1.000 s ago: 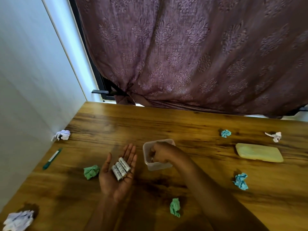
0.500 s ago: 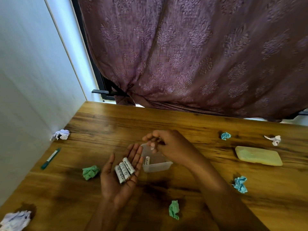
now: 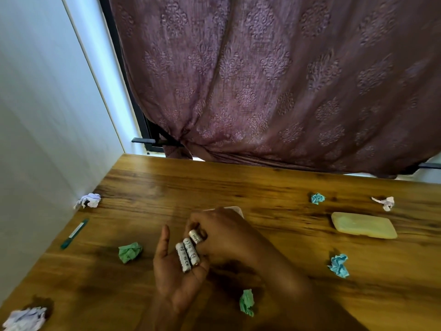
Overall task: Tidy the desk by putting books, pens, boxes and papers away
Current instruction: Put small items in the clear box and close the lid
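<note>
At 7 o'clock on the near edge we see a white paper wad [image 3: 23, 318], and a green wad [image 3: 247, 302] at 6. Just beyond, the left hand [image 3: 175, 271] lies palm up with fingers loosely straight, clamping nothing. Two batteries [image 3: 187, 257] rest side by side across its fingers. The right hand [image 3: 226, 237] reaches in from 4 o'clock, fingertips curled round the top battery [image 3: 196, 236], pinching it at the left fingertips.

The risk, as we judge it: the loose pair only rests there, so a palm tilt or a nudge from the right knuckles would roll them onto the desk [image 3: 262, 187].

The clear box [image 3: 235, 208] is at 12 of the hands, mostly hidden behind the right hand, so a blind drop could miss its rim. What looks like its lid [image 3: 364, 225] is well apart at 3. The pen [image 3: 75, 232] at 9 and a blue wad [image 3: 338, 265] at 4 lie untouched. The curtain [image 3: 286, 91] hangs farthest back.
</note>
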A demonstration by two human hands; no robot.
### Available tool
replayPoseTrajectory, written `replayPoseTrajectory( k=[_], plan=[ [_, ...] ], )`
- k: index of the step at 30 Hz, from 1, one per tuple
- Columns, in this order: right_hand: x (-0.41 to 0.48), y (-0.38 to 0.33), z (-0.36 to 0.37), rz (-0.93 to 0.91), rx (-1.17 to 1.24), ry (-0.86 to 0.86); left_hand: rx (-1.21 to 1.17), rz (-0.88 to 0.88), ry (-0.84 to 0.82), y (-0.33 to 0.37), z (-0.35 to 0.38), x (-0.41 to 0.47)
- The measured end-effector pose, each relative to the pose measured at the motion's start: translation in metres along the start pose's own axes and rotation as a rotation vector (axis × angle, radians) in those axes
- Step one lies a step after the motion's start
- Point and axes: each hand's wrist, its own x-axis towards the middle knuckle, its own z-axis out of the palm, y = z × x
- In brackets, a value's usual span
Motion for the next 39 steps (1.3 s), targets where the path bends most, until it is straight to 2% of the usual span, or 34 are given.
replayPoseTrajectory(
  k=[2, 4, 5, 9, 12, 15, 17, 23, 27, 31, 35, 39],
  plan=[
    [0.0, 0.011, -0.018, 0.106, 0.229, 0.024, 0.054, 0.061, 0.01, 0.002, 0.004, 0.003],
    [0.003, 0.029, -0.032, 0.211, 0.288, 0.076, 0.084, 0.203, -0.005, 0.006, 0.003, 0.003],
    [0.006, 0.038, -0.033, 0.248, 0.224, 0.078, 0.083, 0.246, -0.048, 0.008, -0.005, 0.003],
    [0.022, 0.048, 0.002, 0.257, -0.066, -0.054, 0.038, 0.207, -0.198, 0.02, -0.042, 0.017],
    [0.038, 0.049, 0.022, 0.272, -0.198, -0.129, 0.083, 0.2, -0.187, 0.019, -0.054, 0.023],
    [0.046, 0.045, 0.028, 0.356, -0.297, -0.185, -0.003, 0.105, -0.146, 0.012, -0.055, 0.023],
    [0.049, 0.043, 0.031, 0.377, -0.335, -0.181, -0.084, 0.063, -0.103, 0.007, -0.058, 0.025],
    [0.054, 0.046, 0.028, 0.403, -0.254, -0.221, 0.024, 0.088, -0.163, 0.0, -0.057, 0.026],
    [0.034, 0.048, 0.01, 0.357, -0.168, -0.014, -0.055, 0.038, -0.189, 0.005, -0.058, 0.022],
    [0.004, 0.021, -0.021, 0.16, 0.012, 0.157, 0.042, 0.105, -0.174, 0.013, -0.042, 0.017],
    [-0.012, -0.014, -0.017, 0.013, 0.134, 0.157, 0.033, 0.097, -0.231, 0.01, -0.02, 0.014],
    [-0.009, -0.028, 0.026, -0.017, 0.039, 0.1, 0.036, 0.079, -0.254, 0.003, -0.003, 0.009]
  ],
)
